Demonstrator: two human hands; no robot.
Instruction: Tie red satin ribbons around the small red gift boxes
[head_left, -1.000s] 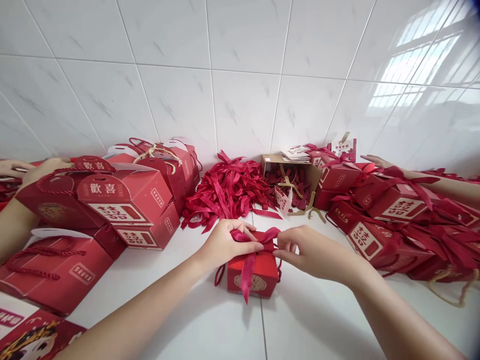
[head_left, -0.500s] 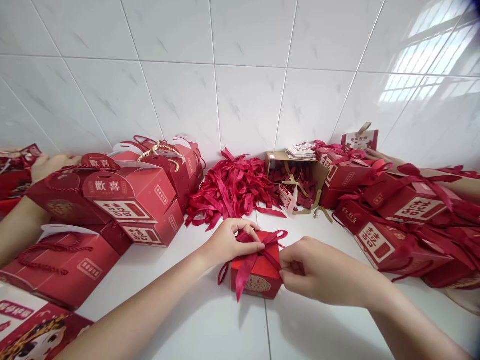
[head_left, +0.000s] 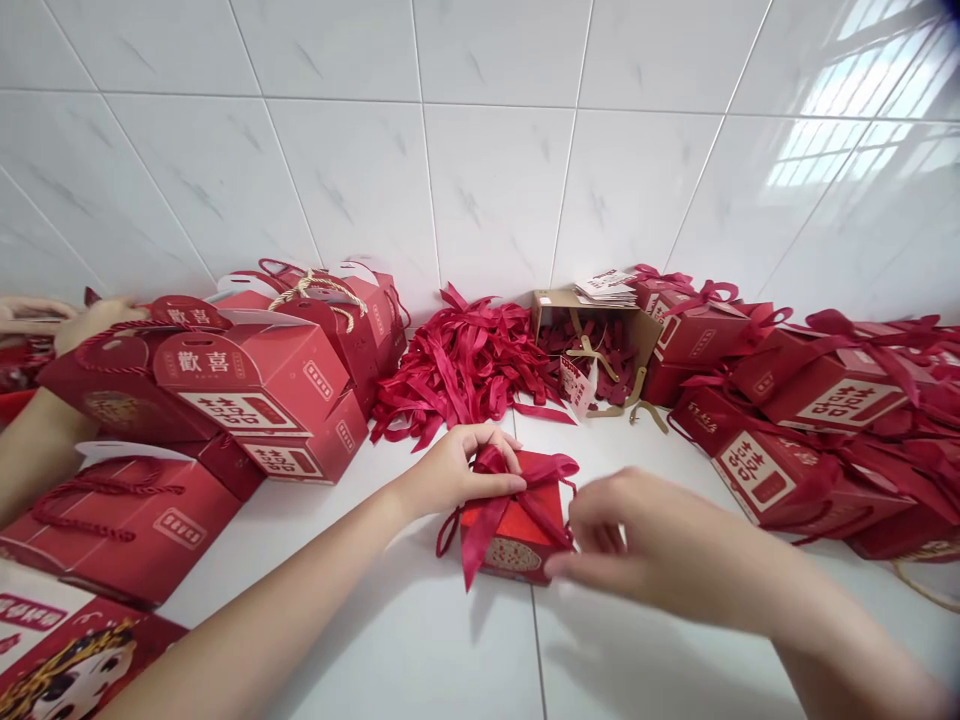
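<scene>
A small red gift box stands on the white tiled surface in front of me. A dark red ribbon is tied in a bow over its top, with tails down its front and right side. My left hand is closed on the bow's left loop, thumb and fingers pinching it. My right hand is at the box's right side by a ribbon tail. It is somewhat blurred, thumb apart from the curled fingers, and no held thing shows in it.
A heap of loose red ribbons lies behind the box. Beside it, an open carton holds dark red pieces. Handled red boxes are stacked left, ribboned boxes right. Another person's hand is at the far left.
My right thumb has parted from its fingers, and a ribbon tail now hangs down the box's right side. My left hand stays on the bow. The view has shifted slightly.
</scene>
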